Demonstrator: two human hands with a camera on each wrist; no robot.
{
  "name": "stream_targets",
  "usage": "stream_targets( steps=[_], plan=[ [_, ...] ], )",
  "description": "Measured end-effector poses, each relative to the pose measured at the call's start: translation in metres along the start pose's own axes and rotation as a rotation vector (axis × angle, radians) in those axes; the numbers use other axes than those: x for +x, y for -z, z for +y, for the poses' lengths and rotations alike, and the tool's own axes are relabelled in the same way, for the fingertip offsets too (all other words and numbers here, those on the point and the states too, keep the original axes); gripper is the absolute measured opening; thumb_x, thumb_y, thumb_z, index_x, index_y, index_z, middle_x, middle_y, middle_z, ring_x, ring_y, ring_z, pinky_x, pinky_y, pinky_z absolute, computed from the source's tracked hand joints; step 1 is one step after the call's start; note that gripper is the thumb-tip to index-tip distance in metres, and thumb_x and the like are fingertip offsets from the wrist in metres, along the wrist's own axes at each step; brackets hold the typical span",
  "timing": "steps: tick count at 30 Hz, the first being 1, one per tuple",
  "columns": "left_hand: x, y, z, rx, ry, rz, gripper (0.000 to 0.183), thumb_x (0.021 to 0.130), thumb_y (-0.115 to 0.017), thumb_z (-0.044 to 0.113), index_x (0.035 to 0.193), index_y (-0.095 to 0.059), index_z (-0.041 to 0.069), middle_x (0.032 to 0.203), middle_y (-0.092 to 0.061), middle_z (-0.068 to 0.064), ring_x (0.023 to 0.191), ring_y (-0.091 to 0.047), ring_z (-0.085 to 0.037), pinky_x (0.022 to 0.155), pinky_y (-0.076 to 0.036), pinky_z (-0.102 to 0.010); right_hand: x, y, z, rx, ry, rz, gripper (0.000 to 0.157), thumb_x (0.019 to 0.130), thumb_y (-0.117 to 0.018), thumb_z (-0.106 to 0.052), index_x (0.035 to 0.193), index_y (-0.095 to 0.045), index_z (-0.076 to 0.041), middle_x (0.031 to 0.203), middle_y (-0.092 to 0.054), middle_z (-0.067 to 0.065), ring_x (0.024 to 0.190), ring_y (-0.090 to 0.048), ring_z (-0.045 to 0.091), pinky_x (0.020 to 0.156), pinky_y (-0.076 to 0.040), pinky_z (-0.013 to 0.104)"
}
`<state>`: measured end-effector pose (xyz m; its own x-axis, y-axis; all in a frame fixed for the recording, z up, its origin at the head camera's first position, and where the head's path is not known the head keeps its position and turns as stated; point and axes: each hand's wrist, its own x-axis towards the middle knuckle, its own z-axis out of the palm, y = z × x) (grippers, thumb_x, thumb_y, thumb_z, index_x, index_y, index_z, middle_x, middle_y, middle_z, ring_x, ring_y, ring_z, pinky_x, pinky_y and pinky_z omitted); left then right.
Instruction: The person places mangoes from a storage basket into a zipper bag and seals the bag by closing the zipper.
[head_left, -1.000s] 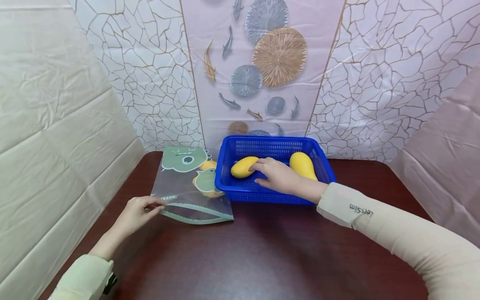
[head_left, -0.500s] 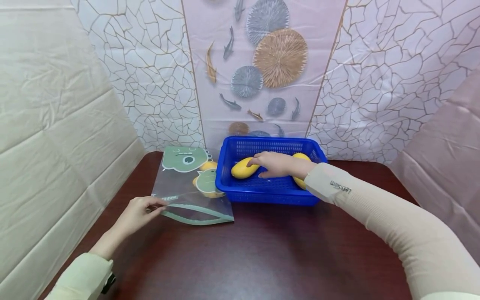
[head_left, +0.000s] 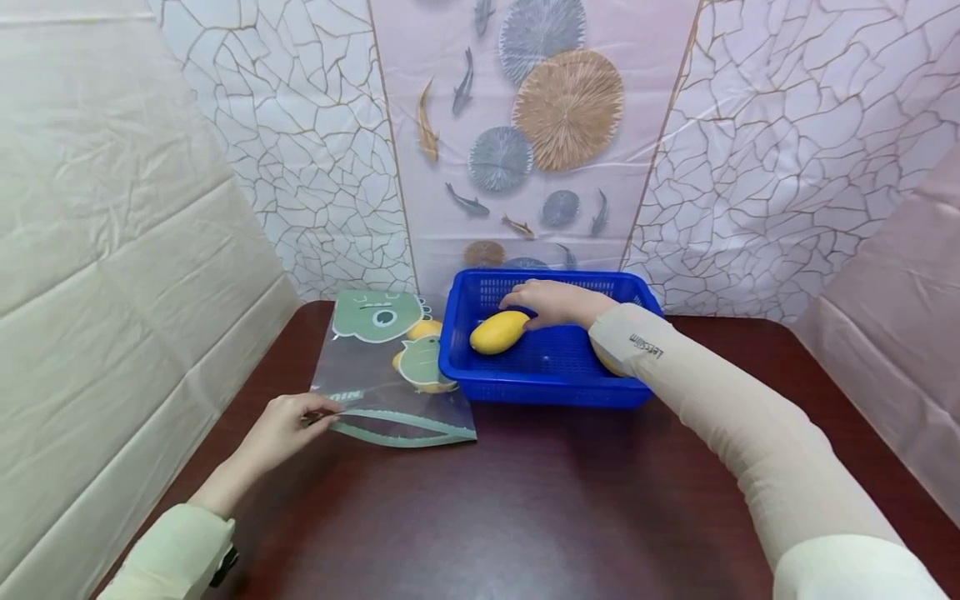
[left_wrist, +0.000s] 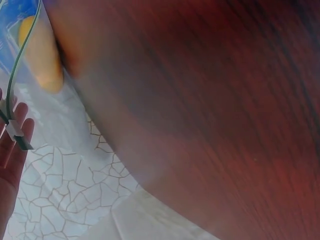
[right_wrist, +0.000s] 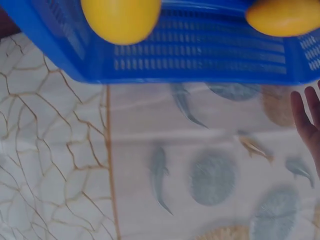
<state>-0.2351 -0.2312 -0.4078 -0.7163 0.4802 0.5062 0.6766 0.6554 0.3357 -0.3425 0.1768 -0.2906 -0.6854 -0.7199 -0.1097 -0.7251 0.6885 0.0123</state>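
My left hand (head_left: 281, 433) pinches the near left edge of a clear zip bag (head_left: 352, 362) printed with green cartoon animals. Its zip mouth gapes toward me, and a yellow mango (left_wrist: 42, 55) shows inside in the left wrist view. Over the blue plastic basket (head_left: 555, 392) is my right hand (head_left: 551, 302), its fingers loosely bent and spread. Its thumb is right at the right end of a mango (head_left: 497, 333) lying in the basket's left part. Another mango (right_wrist: 122, 20) lies at the basket's other end, mostly hidden by the right sleeve in the head view.
The basket stands at the back of a dark red-brown table (head_left: 480, 517), its left wall against the bag. Behind it hangs a patterned cloth (head_left: 442, 125) with fish and round leaves. Pale cloth walls (head_left: 112, 250) flank both sides.
My right hand has lifted slightly and moved back, its fingers now off the left mango's top. The sleeve now covers most of the right mango. The left hand keeps its pinch on the bag.
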Motion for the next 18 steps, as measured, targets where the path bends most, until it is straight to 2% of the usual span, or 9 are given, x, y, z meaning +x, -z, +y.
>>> stream_targets(
  steps=[9, 13, 18],
  plan=[
    [0.003, -0.004, -0.001, -0.015, -0.009, 0.008, 0.019, 0.072, -0.076, -0.003, 0.087, -0.074, 0.008, 0.080, -0.072, 0.001, 0.070, -0.062, -0.001, 0.060, -0.054, -0.022, 0.006, -0.025, 0.027, 0.002, -0.016, 0.062, 0.046, 0.084, -0.069, -0.010, 0.127, -0.056, 0.000, 0.128, -0.057, 0.019, 0.117, -0.051, 0.039, 0.100, -0.041, 0.052],
    [0.002, -0.006, 0.000, -0.008, -0.017, 0.019, 0.019, 0.072, -0.076, -0.003, 0.087, -0.074, 0.009, 0.079, -0.072, 0.001, 0.070, -0.062, -0.001, 0.060, -0.054, -0.022, 0.010, -0.034, 0.036, -0.044, -0.080, 0.012, 0.053, 0.084, -0.071, -0.012, 0.133, -0.051, -0.004, 0.136, -0.050, 0.019, 0.126, -0.044, 0.040, 0.103, -0.036, 0.059],
    [-0.001, -0.007, 0.002, -0.016, -0.015, 0.047, 0.021, 0.070, -0.076, -0.005, 0.085, -0.074, 0.010, 0.078, -0.072, 0.001, 0.068, -0.062, 0.000, 0.059, -0.053, -0.021, 0.017, -0.050, 0.049, -0.217, -0.144, -0.078, 0.067, 0.084, -0.072, -0.019, 0.142, -0.041, -0.010, 0.147, -0.039, 0.015, 0.137, -0.033, 0.037, 0.108, -0.030, 0.059]
  ],
)
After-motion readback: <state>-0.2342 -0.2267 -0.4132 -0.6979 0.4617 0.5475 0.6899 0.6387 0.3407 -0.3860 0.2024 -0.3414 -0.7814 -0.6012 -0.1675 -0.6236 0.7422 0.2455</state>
